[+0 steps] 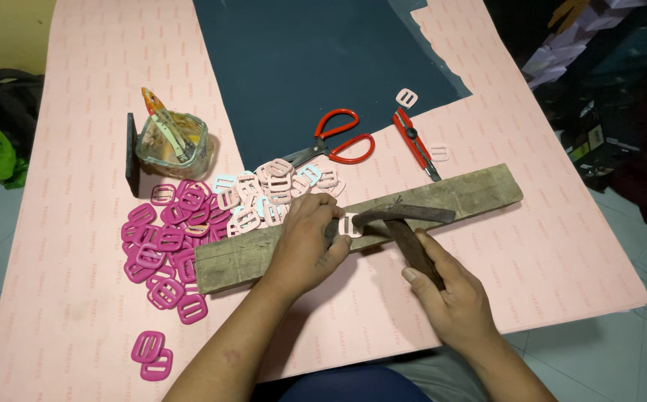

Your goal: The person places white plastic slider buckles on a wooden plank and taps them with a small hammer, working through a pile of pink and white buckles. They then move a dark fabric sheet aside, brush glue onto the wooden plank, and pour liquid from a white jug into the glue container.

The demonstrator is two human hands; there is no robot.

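On the pink sheet (547, 223) covering the floor, a long weathered wooden block (457, 195) lies slantwise; it looks heavy and stiff, likely to stay put under blows without being held. Across its middle rests a dark hammer (405, 219), head on the wood, handle running back toward the person. The hammer looks dense and head-heavy, and the sound place to take it is low on the handle, where the right hand (454, 298) closes around it, thumb laid along the top, wrist low and forearm angled in from the lower right. Just beside the hammer head, on the block, sits a small pale buckle (349, 225); it seems light, rigid plastic, probably smooth and apt to skid or crack, so it is best pinched by its outer edges. The left hand (305, 242) does so, fingers curled narrow and pressing it down, forearm reaching in from below. Behind lie heaps of magenta buckles (163, 249) and pale pink buckles (275, 190).
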